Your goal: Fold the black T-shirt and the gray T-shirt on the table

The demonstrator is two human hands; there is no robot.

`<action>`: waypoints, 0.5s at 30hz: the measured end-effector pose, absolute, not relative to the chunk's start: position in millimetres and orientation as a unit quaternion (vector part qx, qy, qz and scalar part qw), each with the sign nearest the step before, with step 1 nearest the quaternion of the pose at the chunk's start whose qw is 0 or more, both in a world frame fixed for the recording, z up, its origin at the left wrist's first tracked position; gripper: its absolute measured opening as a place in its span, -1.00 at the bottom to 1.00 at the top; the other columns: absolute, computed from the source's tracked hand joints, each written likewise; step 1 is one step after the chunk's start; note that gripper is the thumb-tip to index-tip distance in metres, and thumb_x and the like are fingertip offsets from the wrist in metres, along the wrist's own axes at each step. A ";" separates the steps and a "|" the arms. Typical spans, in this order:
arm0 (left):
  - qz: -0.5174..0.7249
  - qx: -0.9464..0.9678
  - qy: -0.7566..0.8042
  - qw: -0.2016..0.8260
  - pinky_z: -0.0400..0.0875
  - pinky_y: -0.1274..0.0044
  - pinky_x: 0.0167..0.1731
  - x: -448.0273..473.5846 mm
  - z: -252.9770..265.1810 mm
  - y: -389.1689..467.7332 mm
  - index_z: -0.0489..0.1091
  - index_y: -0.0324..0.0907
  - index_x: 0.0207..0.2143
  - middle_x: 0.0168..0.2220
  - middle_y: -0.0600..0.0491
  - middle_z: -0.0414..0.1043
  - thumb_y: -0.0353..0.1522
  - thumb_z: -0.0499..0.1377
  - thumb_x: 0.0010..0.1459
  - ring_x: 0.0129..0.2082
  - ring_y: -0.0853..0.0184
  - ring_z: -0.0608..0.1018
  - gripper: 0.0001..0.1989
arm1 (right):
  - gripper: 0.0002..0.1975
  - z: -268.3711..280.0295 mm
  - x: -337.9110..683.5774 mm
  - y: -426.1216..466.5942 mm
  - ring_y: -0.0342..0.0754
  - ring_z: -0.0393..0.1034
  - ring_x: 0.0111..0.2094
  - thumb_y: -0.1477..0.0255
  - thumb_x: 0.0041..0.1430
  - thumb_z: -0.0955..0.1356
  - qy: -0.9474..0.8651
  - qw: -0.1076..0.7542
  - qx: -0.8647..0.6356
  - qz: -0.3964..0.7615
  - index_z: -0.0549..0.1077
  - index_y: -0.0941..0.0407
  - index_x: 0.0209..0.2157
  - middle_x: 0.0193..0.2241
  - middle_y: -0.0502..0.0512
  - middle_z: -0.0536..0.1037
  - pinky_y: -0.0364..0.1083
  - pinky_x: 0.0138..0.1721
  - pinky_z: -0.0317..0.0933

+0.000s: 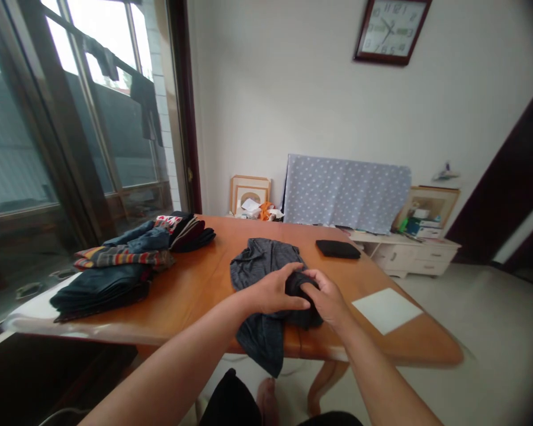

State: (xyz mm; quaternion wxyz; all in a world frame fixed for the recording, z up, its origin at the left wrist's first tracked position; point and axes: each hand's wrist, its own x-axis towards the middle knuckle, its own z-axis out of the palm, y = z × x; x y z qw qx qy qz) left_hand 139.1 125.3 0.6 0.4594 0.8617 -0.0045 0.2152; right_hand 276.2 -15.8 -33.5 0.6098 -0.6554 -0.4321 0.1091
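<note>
A dark grey garment (266,260) lies loosely spread on the wooden table (204,284), with one part hanging over the front edge. My left hand (281,291) and my right hand (326,296) meet over its right side and grip a bunched, darker part of it. The left thumb and fingers curl round this bunch from the left. From the right, my right fingers reach into or onto the fold and are partly hidden by the cloth. Which part of the garment is bunched, I cannot tell.
Folded clothes (111,284) stand in stacks along the table's left side. A folded black cloth item (337,249) lies at the back right, and a white sheet (387,310) near the right corner. Behind the table are a dotted cloth cover (346,192) and a white cabinet (420,257).
</note>
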 end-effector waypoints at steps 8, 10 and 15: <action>0.265 0.611 0.231 0.709 0.51 0.45 -0.39 156.3 -19.9 156.0 0.45 -0.15 -0.27 -0.39 0.03 0.57 -0.30 0.27 -0.01 -0.40 0.23 0.62 -0.78 | -0.58 -49.6 267.0 -29.8 0.02 0.45 -0.31 0.06 0.22 0.28 -0.329 0.607 -0.722 -0.042 0.49 0.13 -0.21 -0.31 0.16 0.58 -0.06 -0.22 0.31; 0.286 0.570 0.251 0.728 0.53 0.43 -0.39 151.3 -21.3 167.8 0.43 -0.13 -0.28 -0.40 0.05 0.56 -0.29 0.27 -0.03 -0.40 0.23 0.62 -0.78 | -0.59 -62.9 260.2 -31.3 -0.01 0.43 -0.38 0.05 0.24 0.26 -0.386 0.568 -0.726 0.019 0.49 0.10 -0.34 -0.45 0.06 0.55 -0.09 -0.29 0.28; 0.271 0.573 0.217 0.743 0.53 0.46 -0.33 131.3 -17.5 174.3 0.45 -0.14 -0.25 -0.37 0.06 0.57 -0.29 0.30 -0.05 -0.37 0.26 0.63 -0.73 | -0.59 -86.5 254.5 -19.9 -0.04 0.45 -0.31 0.14 0.19 0.33 -0.396 0.531 -0.749 -0.001 0.48 0.09 -0.03 -0.14 0.14 0.58 -0.06 -0.21 0.31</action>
